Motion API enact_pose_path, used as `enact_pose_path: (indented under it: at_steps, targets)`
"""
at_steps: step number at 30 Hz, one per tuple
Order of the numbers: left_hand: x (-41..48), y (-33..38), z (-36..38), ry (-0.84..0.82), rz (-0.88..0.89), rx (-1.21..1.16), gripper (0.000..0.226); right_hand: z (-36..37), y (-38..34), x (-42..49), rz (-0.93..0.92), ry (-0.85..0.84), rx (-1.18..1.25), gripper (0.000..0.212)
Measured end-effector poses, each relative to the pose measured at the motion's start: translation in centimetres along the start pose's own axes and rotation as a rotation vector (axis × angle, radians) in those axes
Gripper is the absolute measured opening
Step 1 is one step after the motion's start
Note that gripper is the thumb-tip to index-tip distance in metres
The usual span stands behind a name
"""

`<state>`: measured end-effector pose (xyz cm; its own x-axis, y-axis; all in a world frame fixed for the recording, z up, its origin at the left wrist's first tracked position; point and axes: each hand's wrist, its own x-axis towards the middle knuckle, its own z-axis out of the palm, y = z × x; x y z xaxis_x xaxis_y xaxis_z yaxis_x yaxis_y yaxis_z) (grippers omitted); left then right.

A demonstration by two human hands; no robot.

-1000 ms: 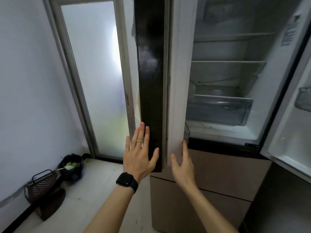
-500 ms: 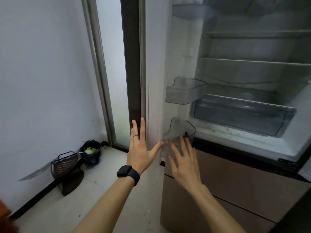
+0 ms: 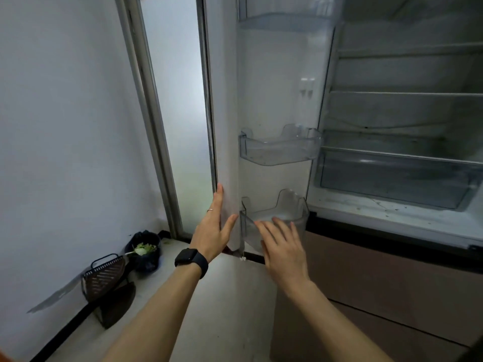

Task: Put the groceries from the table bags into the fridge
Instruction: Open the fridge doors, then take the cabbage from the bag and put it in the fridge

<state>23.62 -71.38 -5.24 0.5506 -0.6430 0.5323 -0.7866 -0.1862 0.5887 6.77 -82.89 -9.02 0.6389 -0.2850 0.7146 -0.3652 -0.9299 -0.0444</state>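
Observation:
The fridge's left door (image 3: 274, 87) stands swung wide, its white inner side facing me with clear bins, one at mid height (image 3: 281, 150) and one at the bottom (image 3: 277, 212). My left hand (image 3: 213, 226), with a ring and a black watch, lies flat with spread fingers on the door's outer edge. My right hand (image 3: 282, 246) hovers open in front of the bottom bin, holding nothing. The fridge interior (image 3: 402, 111) shows bare shelves and a clear drawer (image 3: 392, 176). No groceries or bags are in view.
A frosted glass door (image 3: 177, 113) stands just left of the fridge door. On the floor by the white wall sit a dark bin with green scraps (image 3: 143, 250) and a dark dustpan-like basket (image 3: 104, 275). Brown lower fridge drawers (image 3: 379, 291) are shut.
The fridge's left door has swung further open to the left, so its inner bins now face me. Both hands followed it, and the view shifted left.

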Motion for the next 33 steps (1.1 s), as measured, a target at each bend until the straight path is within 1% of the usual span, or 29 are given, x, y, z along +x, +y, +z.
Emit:
enact_pose_path:
  at_steps: [3,6,8,15,18,20,21,23,25,28,33]
  targets:
    - [1.4,-1.4,-0.9,-0.058,-0.019,-0.007,0.084,1.0,-1.3,1.2,0.001,0.025,-0.016,0.065]
    - [1.5,-1.9,-1.2,-0.087,0.021,-0.033,0.082,1.4,-1.4,0.9,0.018,0.073,0.003,0.059]
    - [1.3,-1.8,-1.1,-0.082,0.037,-0.044,0.082,1.3,-1.5,0.6,0.029,0.067,0.001,0.058]
    - [1.1,-1.5,-1.3,-0.092,-0.006,-0.039,0.082,0.6,-2.4,0.9,0.090,0.006,0.018,0.056]
    - [1.0,-1.0,-1.7,-0.123,0.001,-0.022,0.088,-0.3,-2.8,1.1,0.128,-0.082,0.026,0.058]
    - [0.6,-1.0,-2.7,-0.158,-0.032,0.079,0.088,-1.2,-3.2,1.4,0.177,-0.199,0.014,0.059]
    - [0.0,-1.3,-3.4,-0.173,-0.058,0.160,0.083,-1.8,-3.4,1.5,0.199,-0.253,0.001,0.060]
    - [-1.9,-2.2,-5.4,-0.183,-0.109,0.312,0.069,-3.1,-4.4,2.1,0.199,-0.300,-0.010,0.058]
    - [-4.8,-3.3,-8.2,-0.161,-0.173,0.384,0.061,-4.7,-6.4,2.8,0.132,-0.289,0.057,0.051]
    - [-10.9,-4.9,-13.6,-0.079,-0.290,0.482,0.056,-5.6,-11.4,3.5,-0.013,-0.285,0.224,0.043]
    - [-25.3,-5.7,-23.6,0.110,-0.616,0.623,0.054,-5.0,-24.1,2.2,-0.285,-0.345,0.506,0.042]
